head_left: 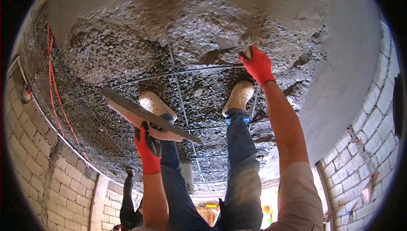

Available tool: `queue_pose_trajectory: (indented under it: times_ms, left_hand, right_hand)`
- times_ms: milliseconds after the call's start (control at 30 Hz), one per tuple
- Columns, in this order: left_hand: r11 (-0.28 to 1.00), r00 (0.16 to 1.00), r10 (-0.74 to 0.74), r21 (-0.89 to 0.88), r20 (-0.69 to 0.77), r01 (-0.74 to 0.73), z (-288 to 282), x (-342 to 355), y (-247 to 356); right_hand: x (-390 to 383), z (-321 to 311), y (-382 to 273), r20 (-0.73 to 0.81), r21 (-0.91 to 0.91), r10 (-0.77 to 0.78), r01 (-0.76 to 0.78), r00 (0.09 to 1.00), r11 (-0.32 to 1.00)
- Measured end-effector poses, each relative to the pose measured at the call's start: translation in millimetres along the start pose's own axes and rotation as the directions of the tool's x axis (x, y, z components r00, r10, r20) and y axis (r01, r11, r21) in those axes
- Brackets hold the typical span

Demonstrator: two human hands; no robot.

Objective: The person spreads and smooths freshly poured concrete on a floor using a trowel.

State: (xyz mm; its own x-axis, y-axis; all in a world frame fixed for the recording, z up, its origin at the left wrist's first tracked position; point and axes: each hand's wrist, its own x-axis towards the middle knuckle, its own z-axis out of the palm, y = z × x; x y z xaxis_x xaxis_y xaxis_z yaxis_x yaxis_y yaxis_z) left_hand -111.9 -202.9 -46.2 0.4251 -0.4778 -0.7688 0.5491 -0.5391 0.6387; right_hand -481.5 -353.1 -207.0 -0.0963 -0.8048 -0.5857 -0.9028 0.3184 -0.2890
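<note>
My right hand (259, 65), in a red and black glove, grips a trowel by its handle. The trowel's mud-smeared blade (228, 42) rests at the wet concrete (199, 25) ahead of my feet. With my left hand (148, 150), gloved alike, I hold a long flat float (137, 114) in front of my left leg. Its grey edge is coated, its lower face pinkish. Part of its grip is hidden by my fingers. Under the float lies the gravel bed, crossed by thin steel bars (199, 68). Tan clogs (238, 97) are on my feet.
Smoothed grey concrete (345, 91) runs along the right side. Orange tubes (53, 74) rise from the gravel at left. Block walls (70, 173) stand on both sides. A grey bucket (187, 175) is behind my legs. Another person's dark-clothed leg (127, 201) shows at lower left.
</note>
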Motion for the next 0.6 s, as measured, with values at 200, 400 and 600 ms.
queue_pose_trajectory:
  times_ms: [200,400,600]
  left_hand:
    - [0.999,0.998,-0.001,0.049,0.064,-0.002,22.8,-0.2,-1.1]
    - [0.465,0.804,0.294,0.657,0.517,-0.593,-3.8,-2.6,-14.7]
    - [0.974,0.957,-0.142,0.210,0.251,0.090,48.3,-12.1,-2.5]
  right_hand:
    - [12.0,-10.7,13.1,-0.184,-0.035,-0.194,0.191,0.964,0.981]
    - [-24.8,-41.4,18.5,-0.107,0.080,-0.110,0.119,0.988,0.990]
    - [-73.4,-89.5,76.0,-0.149,0.215,0.003,0.030,0.989,0.976]
